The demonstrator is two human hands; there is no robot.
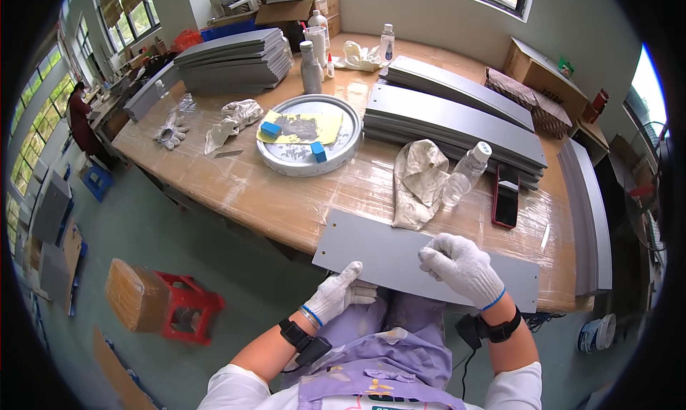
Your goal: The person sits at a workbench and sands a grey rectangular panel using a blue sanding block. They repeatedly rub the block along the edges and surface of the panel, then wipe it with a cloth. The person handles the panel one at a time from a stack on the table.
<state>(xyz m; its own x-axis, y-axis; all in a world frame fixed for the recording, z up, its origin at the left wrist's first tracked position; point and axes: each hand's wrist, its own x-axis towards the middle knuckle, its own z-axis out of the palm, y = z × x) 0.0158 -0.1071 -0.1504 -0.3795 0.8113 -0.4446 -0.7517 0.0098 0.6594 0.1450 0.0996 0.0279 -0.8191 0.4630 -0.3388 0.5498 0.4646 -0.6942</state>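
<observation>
Grey metal panel (pixel 400 256), one long flat strip with small holes near its ends, lies at the near edge of the surface (pixel 286 195). Its long axis runs left to right and slopes slightly down to the right; its left end points out past the edge, over the floor.

Left hand (pixel 339 292), in a white knit glove, takes the panel's near edge in a closed grip, thumb on top and fingers beneath. Right hand (pixel 463 267), gloved alike, rests on the panel's top face right of centre with fingers curled; it presses rather than clasps, and whether it grips the far edge cannot be told. Each wrist carries one black band.

Just beyond the panel lie one crumpled cloth (pixel 420 181), one clear plastic bottle (pixel 463 174) on its side, and one dark phone (pixel 506 195) to the right of the bottle.

Farther from the panel sits one round white tray (pixel 343 156) holding one yellow sheet (pixel 321 127) and two blue blocks (pixel 270 129). Right of the tray stands a stack of grey panels (pixel 457 127); a second stack (pixel 232 63) lies beyond the tray to the left. Two loose gloves (pixel 239 117) lie left of the tray. Four bottles (pixel 311 67) stand beyond the tray.

Left of the panel, on the floor, is one red stool (pixel 189 306).
</observation>
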